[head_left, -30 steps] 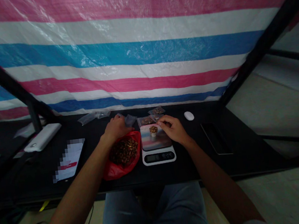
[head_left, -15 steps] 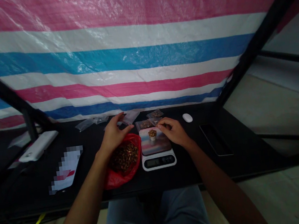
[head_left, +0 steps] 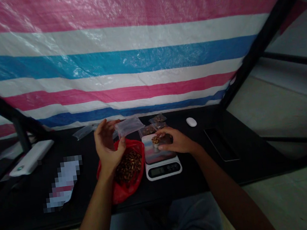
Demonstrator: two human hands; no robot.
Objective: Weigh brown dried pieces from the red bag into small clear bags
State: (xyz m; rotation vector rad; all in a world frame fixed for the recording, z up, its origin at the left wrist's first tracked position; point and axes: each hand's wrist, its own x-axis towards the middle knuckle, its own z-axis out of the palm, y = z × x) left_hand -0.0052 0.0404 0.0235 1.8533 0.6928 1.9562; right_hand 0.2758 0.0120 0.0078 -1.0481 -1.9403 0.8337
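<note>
My left hand [head_left: 108, 144] is curled above the red bag, its fingers and thumb at the near end of a clear plastic bag [head_left: 129, 126], which it holds up. My right hand [head_left: 177, 140] reaches over the kitchen scale [head_left: 164, 170]. Its thumb and fingers close round a small cup [head_left: 156, 146] heaped with brown, nut-like pieces [head_left: 155, 139], at the scale's metal plate. Under my left hand, the open red plastic bag [head_left: 129, 193] holds many loose brown pieces [head_left: 129, 166]. Small filled clear bags [head_left: 147, 130] lie behind the scale.
More clear bags [head_left: 84, 131] lie at the back left. A white box-shaped device [head_left: 31, 158] and a blurred-out packet [head_left: 64, 184] are on the left. To the right are a white mouse [head_left: 191, 122] and a dark phone-like slab [head_left: 221, 144]. Striped sheeting [head_left: 135, 61] hangs behind the table.
My left hand has picked up a clear bag and brought it nearer. My right hand has moved from the filled bags at the back onto the small cup.
</note>
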